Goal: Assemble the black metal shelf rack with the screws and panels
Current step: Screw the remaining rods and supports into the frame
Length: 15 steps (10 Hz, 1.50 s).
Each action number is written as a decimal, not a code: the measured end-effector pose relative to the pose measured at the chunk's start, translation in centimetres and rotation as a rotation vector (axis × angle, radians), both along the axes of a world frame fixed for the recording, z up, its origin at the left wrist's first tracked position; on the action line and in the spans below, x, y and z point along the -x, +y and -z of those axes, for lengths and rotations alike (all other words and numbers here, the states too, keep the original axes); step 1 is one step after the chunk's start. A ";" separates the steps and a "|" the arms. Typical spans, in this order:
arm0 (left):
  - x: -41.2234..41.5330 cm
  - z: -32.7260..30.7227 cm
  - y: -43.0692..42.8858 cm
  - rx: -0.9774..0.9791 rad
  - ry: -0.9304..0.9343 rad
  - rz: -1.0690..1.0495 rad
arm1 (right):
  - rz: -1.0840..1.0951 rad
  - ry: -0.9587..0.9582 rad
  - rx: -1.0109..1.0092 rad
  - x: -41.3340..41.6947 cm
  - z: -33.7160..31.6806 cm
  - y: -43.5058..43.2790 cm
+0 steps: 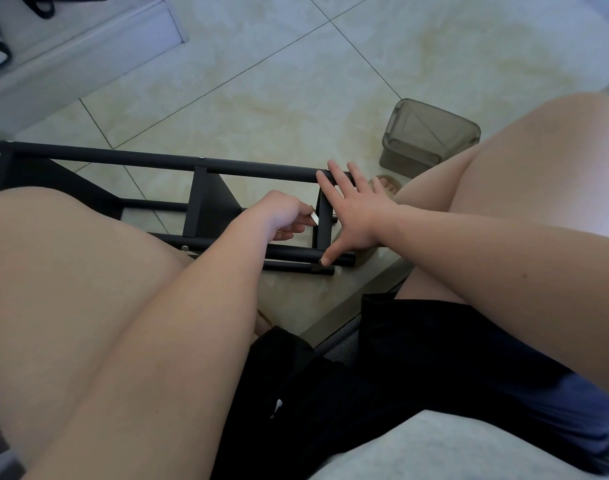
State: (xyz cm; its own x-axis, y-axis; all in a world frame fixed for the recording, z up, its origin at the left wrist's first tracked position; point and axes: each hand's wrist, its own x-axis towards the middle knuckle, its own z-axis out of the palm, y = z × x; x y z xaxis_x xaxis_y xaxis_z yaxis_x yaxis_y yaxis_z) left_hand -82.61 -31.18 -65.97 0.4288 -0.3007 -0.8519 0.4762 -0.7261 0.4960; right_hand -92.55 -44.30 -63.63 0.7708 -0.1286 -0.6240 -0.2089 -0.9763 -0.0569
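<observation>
At the far left a white ledge (71, 60) stood along the tiled floor (261, 64). The black metal rack (123, 155) lay on its side on that floor, between the seated person's bare knees, with its long tubes running from left to right. One black panel closed its left end, partly hidden behind the left knee. A middle panel (209, 209) spanned the tubes about halfway along, with small pale screw heads showing where it met them.

The left hand (284, 213) reached inside the frame near the right end. Its fingers were curled, and they pinched a small silvery piece (315, 219) held just beside the end panel (325, 223). I could not tell what the piece was.

The right hand (356, 216) lay spread wide over that same end. Its straight fingers (330, 173) rested on the upper tube, and its thumb touched the lower tube (296, 253).

Just behind this hand the toes of a foot (386, 185) showed. Further right, near the right knee, a translucent grey-brown container (431, 136) stood on the floor, apart from the rack.
</observation>
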 end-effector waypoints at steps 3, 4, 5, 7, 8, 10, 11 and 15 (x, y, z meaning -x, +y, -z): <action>-0.4 -0.3 0.5 -0.019 -0.009 0.059 | 0.001 0.001 -0.001 0.0 0.1 -0.1; -0.3 -0.3 0.4 -0.018 -0.002 0.050 | 0.005 0.004 -0.010 0.0 0.1 -0.1; 0.0 -0.2 0.3 -0.019 0.032 0.028 | 0.009 0.008 -0.013 0.0 0.1 -0.1; 0.0 -0.4 0.1 -0.037 0.053 0.075 | 0.005 0.001 -0.006 0.0 0.2 -0.1; 0.2 -0.5 0.1 -0.048 0.060 0.100 | 0.006 -0.002 -0.005 0.0 0.2 -0.1; 0.1 -0.4 0.0 -0.029 0.021 0.015 | 0.002 0.000 -0.008 -0.1 0.2 -0.1; 0.2 -0.5 -0.2 -0.041 0.047 0.016 | 0.001 -0.001 -0.005 0.0 0.2 -0.1; 0.2 -0.3 0.1 -0.042 0.112 0.093 | 0.001 0.001 -0.010 0.0 0.0 0.0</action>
State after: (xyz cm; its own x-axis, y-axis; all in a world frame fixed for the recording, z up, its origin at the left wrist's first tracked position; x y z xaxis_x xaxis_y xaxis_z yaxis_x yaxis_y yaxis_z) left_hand -82.80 -31.12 -65.72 0.3023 -0.2983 -0.9053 0.4564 -0.7885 0.4122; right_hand -92.59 -44.33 -63.66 0.7703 -0.1233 -0.6256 -0.2098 -0.9755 -0.0660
